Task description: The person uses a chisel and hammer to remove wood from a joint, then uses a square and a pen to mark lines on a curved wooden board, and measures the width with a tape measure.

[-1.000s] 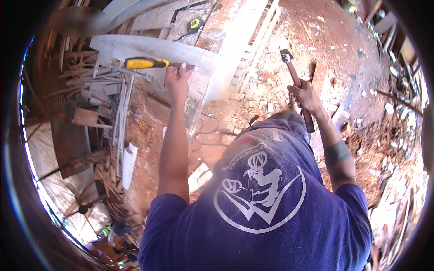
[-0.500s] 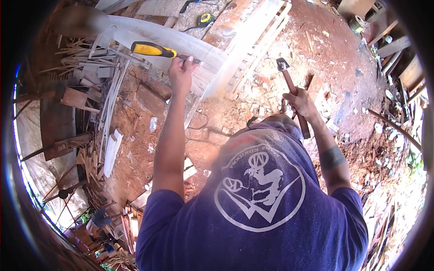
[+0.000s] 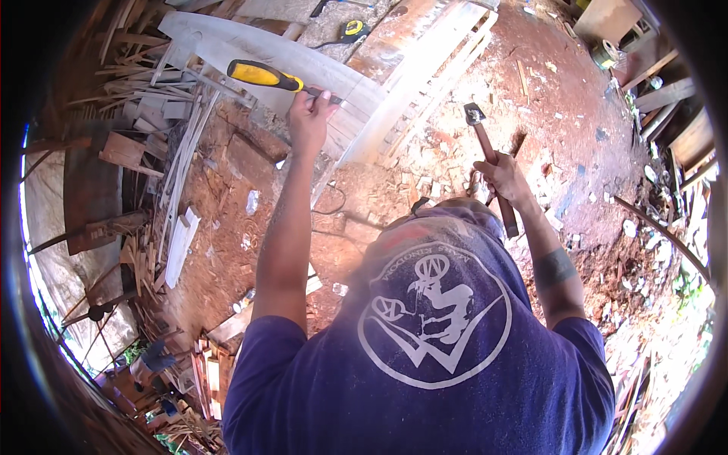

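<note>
My left hand (image 3: 309, 121) is closed round the blade end of a chisel with a yellow and black handle (image 3: 264, 75). The handle points away to the left, and the short dark blade rests over a pale wooden board (image 3: 356, 98) near a pencil-like line. At the right, my right hand (image 3: 503, 179) grips the wooden handle of a hammer (image 3: 485, 140). Its dark head is up at the far end, away from me, and apart from the chisel. The lower handle end sticks out below my fist.
A yellow and black tape measure (image 3: 353, 31) lies beyond the board. Thin wood strips (image 3: 182, 182) are heaped at the left. Wood chips (image 3: 425, 182) litter the reddish ground. A spool-like roll (image 3: 604, 54) and timber offcuts stand at the far right.
The view has shifted slightly, and a blurred dark shape at the upper left is gone from over the board's end. Both hands keep their hold, chisel and hammer nearly unmoved.
</note>
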{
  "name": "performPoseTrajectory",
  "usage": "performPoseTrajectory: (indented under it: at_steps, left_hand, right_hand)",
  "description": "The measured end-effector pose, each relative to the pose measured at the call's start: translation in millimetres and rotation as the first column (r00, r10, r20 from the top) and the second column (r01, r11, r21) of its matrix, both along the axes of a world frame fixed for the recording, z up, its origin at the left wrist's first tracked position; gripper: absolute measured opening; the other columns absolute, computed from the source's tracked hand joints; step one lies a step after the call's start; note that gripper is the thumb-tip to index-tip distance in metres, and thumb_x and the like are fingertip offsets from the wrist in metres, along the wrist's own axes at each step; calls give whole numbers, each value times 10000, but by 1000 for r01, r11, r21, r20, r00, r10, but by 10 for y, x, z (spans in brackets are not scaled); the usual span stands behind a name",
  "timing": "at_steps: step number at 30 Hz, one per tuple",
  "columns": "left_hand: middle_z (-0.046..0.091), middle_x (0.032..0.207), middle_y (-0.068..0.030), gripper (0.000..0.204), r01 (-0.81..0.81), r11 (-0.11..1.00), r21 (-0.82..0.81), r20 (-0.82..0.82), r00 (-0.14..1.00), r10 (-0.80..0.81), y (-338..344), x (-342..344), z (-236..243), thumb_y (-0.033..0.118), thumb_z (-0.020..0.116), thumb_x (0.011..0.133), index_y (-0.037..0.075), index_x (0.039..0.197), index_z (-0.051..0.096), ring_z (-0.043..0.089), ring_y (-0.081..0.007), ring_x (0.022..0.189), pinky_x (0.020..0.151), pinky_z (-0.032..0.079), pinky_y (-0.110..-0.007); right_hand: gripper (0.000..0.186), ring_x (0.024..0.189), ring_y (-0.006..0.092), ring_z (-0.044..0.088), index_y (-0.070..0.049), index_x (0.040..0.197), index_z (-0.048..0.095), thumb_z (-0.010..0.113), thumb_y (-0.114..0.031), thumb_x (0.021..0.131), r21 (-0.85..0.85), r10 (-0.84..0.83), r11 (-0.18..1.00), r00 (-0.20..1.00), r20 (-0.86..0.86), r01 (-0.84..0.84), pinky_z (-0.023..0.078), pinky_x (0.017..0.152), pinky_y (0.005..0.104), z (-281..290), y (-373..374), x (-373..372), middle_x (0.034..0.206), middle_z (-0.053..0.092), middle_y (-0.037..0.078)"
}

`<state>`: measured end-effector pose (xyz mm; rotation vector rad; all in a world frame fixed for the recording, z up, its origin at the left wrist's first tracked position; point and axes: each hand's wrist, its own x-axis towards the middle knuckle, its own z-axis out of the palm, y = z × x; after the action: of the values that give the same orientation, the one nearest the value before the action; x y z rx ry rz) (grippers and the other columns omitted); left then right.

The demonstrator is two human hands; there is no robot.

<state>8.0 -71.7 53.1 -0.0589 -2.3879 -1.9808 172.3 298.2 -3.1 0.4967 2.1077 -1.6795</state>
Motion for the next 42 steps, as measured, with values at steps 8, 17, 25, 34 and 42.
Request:
performPoseTrajectory:
  at_steps: [8,17,25,34,42]
  left_hand:
    - [729,916,-114,149,-24,1000,-19,-21,999,24,-13,-22,-61,97,639,987,-16,1078,608,704,-155,794,722,584,-293]
    - [692,724,-140,145,-69,899,-433,-264,963,-53,68,69,80,133,712,909,17,996,704,677,-230,644,627,507,-349]
    - [698,741,-92,163,-39,895,-444,-255,963,-85,-7,32,42,105,701,934,-39,1010,692,620,-94,657,621,500,-300]
    - [709,761,-166,183,-55,853,-518,-273,956,-104,50,-60,22,179,711,918,10,989,707,701,-260,678,643,522,-386]
    - [730,784,-144,160,-34,923,-384,-232,971,-61,-73,-19,-105,153,713,912,10,985,725,715,-227,702,668,537,-354]
  right_hand:
    - [342,540,190,599,75,900,607,680,-259,893,46,65,997,998,-20,-64,481,527,360,100,-75,-87,644,607,108]
    - [238,682,387,658,33,976,577,626,-174,868,485,337,870,824,-455,-88,502,676,482,1567,-343,-449,732,643,242]
    - [197,514,282,550,3,918,586,667,-176,904,381,363,903,122,-924,199,451,547,426,3334,-887,-859,607,551,141]
    - [266,701,417,697,49,989,620,670,-182,867,742,665,668,407,-626,50,574,638,497,2772,-1005,-1101,751,684,231]
    - [252,730,402,704,31,1140,580,568,-58,904,718,586,689,508,-632,98,563,636,480,3184,-1143,-934,820,684,259]
